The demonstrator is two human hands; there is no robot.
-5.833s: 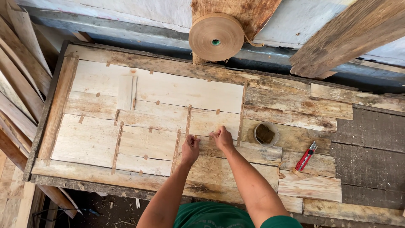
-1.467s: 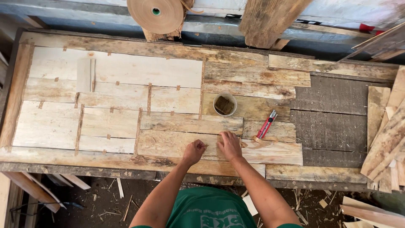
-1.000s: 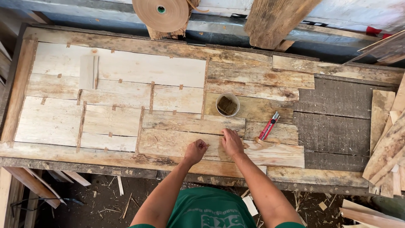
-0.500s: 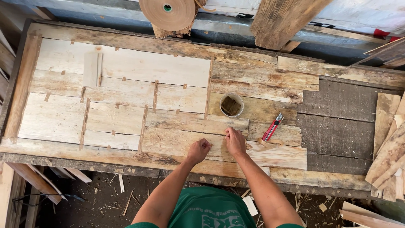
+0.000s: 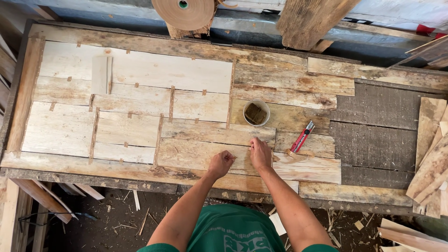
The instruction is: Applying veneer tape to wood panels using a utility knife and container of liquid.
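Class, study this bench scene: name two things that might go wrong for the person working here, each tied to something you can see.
1. The red utility knife lies just beyond the right hand; a careless reach might meet its blade.
2. Both hands, the left hand too, press on rough veneer sheets with ragged edges, so splinters are likely, and the thin sheets may crack.

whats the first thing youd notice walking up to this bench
Pale veneer sheets patched together with short tape strips cover the left and middle of the long workbench. Near the front edge, the left hand and right hand press on a veneer piece, with a small cup and a red utility knife just beyond. A big brown tape roll hangs at the far side.
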